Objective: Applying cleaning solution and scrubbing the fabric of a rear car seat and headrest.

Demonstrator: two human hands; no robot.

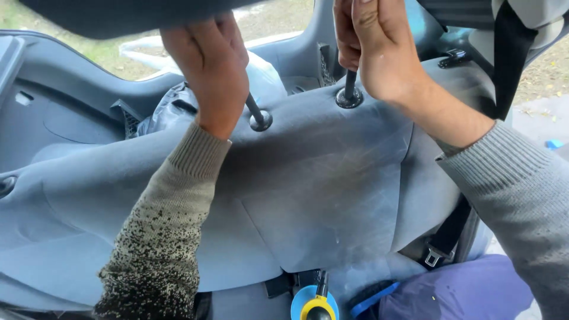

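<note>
Left hand (208,68): closed in a fist around the left headrest post (256,110), knuckles toward the camera, just above the spot where the post enters the seat top.
Right hand (368,47): closed around the right headrest post (350,85), fingers wrapped, thumb side up; the grip sits just above the collar.
Sleeves: left sleeve (163,237) is a speckled beige-and-black knit, right sleeve (515,195) a plain grey knit; both reach up from the bottom of the view.
Near foreground: a blue-and-yellow round tool (314,302) at the bottom edge, beside purple cloth (456,290) and a seat-belt buckle (434,256).
Seat back (320,189): grey-blue fabric, worn and smudged, filling the middle of the view; the posts rise from its top edge.
Post guides: the left guide (261,122) and the right guide (349,99) are dark round collars set in the seat top, one under each fist.
Key relation: each post runs up from its collar straight into the fist above it, long axis roughly upright and leaning slightly away; the two hands sit level with each other, neither nearer its post.
Headrest (118,15): a dark padded shape along the top edge, above the left hand; how it joins the posts is hidden by the hands.
Beyond: a dark belt strap (507,59) hangs at upper right; a white bag (264,74) lies behind the seat, with grass through the window.
</note>
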